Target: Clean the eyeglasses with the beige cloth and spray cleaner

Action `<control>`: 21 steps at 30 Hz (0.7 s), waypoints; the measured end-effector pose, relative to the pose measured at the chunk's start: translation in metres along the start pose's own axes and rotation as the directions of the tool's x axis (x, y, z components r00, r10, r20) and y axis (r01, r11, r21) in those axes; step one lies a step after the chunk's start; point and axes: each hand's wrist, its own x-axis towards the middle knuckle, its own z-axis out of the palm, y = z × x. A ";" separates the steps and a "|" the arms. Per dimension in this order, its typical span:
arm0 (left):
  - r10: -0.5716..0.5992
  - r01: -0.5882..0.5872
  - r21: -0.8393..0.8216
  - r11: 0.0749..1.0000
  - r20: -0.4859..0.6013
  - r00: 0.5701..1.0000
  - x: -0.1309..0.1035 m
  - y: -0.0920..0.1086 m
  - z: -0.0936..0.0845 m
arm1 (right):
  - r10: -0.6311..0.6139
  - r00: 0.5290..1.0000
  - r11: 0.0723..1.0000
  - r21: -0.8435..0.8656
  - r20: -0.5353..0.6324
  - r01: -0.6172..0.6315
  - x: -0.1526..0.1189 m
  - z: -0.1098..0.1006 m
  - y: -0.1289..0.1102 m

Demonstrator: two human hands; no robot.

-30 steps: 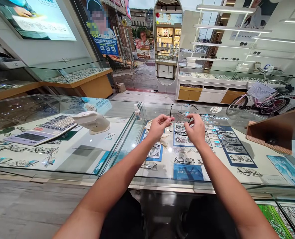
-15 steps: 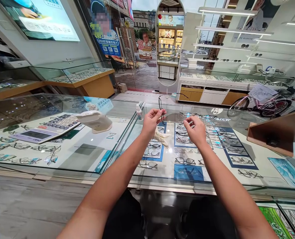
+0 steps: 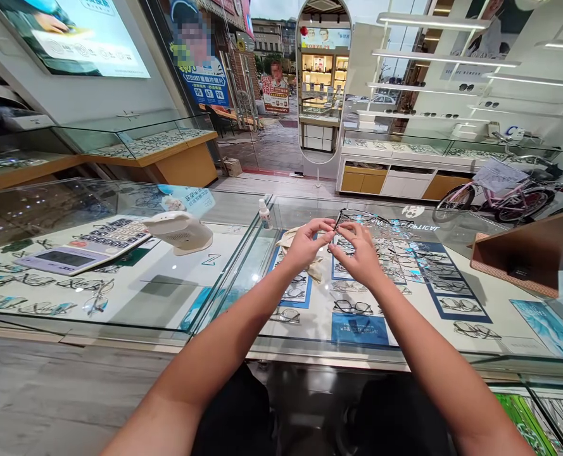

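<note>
A pair of dark-framed eyeglasses (image 3: 339,218) is held above the glass counter, its frame mostly hidden by fingers. My left hand (image 3: 309,242) pinches it from the left side. Close beside, almost touching the left fingertips, my right hand (image 3: 358,252) has its fingers closed on the same eyeglasses. Beneath and behind my left hand, a crumpled beige cloth (image 3: 315,270) lies on the counter top. A small white spray bottle (image 3: 265,215) stands upright further left, near the joint of the glass.
Under the glass counter (image 3: 290,347) lie several rows of eyeglasses (image 3: 352,307). On the left section rest a large calculator (image 3: 75,254) and a white device (image 3: 181,231). A brown wooden stand (image 3: 518,263) is at the right. Beyond stand a mirror (image 3: 323,82) and a bicycle (image 3: 504,183).
The eyeglasses have turned and come down from an upright pose. My left hand moved right and my right hand moved left, so both now meet at the eyeglasses.
</note>
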 end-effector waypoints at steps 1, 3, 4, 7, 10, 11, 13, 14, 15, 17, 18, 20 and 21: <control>-0.002 0.002 0.001 1.000 0.007 1.000 0.000 0.000 0.000 | 0.001 1.000 1.000 0.008 0.004 -0.001 0.000 0.001 0.000; -0.030 0.031 -0.012 0.999 0.023 0.999 0.000 -0.001 -0.001 | -0.003 1.000 1.000 0.029 0.006 0.003 0.000 0.001 -0.001; -0.057 0.058 -0.023 0.998 0.035 0.998 0.000 0.000 -0.002 | -0.008 1.000 0.999 0.042 0.002 0.008 0.000 0.001 -0.001; -0.144 0.149 -0.047 0.988 0.103 0.984 0.000 0.003 -0.003 | -0.032 0.999 0.994 0.100 -0.001 0.032 0.002 0.001 -0.001; -0.169 0.179 -0.058 0.982 0.137 0.976 -0.001 0.007 -0.003 | -0.049 0.999 0.985 0.167 -0.001 0.049 0.003 0.002 -0.001; -0.169 0.179 -0.057 0.982 0.137 0.976 -0.001 0.007 -0.003 | -0.042 0.999 0.982 0.186 -0.004 0.042 0.003 0.002 -0.001; -0.167 0.175 -0.052 0.983 0.131 0.977 -0.001 0.008 -0.004 | -0.011 1.000 0.975 0.223 -0.010 0.013 0.003 0.002 -0.002; -0.166 0.174 -0.051 0.983 0.129 0.978 -0.001 0.008 -0.004 | 0.007 1.000 0.970 0.245 -0.008 -0.005 0.003 0.002 -0.002; -0.167 0.174 -0.053 0.983 0.126 0.978 -0.001 0.008 -0.005 | 0.024 1.000 0.963 0.269 -0.001 -0.023 0.003 0.002 -0.003; -0.176 0.184 -0.064 0.981 0.119 0.977 0.000 0.007 -0.006 | 0.056 0.998 0.948 0.313 0.014 -0.057 0.002 0.003 -0.003; -0.187 0.196 -0.074 0.978 0.116 0.976 0.000 0.007 -0.006 | 0.069 0.997 0.941 0.331 0.019 -0.072 0.002 0.003 -0.003; -0.217 0.228 -0.093 0.969 0.117 0.969 0.000 0.007 -0.007 | 0.088 0.996 0.931 0.354 0.022 -0.091 0.002 0.004 -0.003; -0.230 0.242 -0.096 0.965 0.122 0.965 -0.001 0.008 -0.007 | 0.094 0.995 0.928 0.360 0.020 -0.094 0.001 0.004 -0.003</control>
